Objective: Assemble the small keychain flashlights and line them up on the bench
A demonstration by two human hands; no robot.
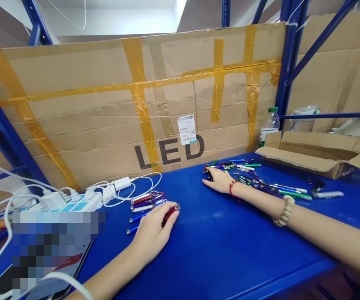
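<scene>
My left hand [153, 233] rests on the blue table [223, 241], its fingers curled round a small red pen-shaped light [171, 211] beside a row of similar red, purple and blue ones [147, 202]. My right hand [219, 180] reaches far forward, palm down, its fingers on the near edge of a loose heap of several coloured pen lights [245, 171]. What the fingertips touch or hold is hidden. A red bead bracelet [231, 187] and a pale bead bracelet [284, 210] circle that arm.
A taped cardboard sheet marked LED [167, 108] walls the back. A white power strip with chargers and cables [80, 200] lies at the left, a phone [58, 266] at the near left. An open cardboard box [317, 152] and a plastic bottle [270, 127] stand at the right.
</scene>
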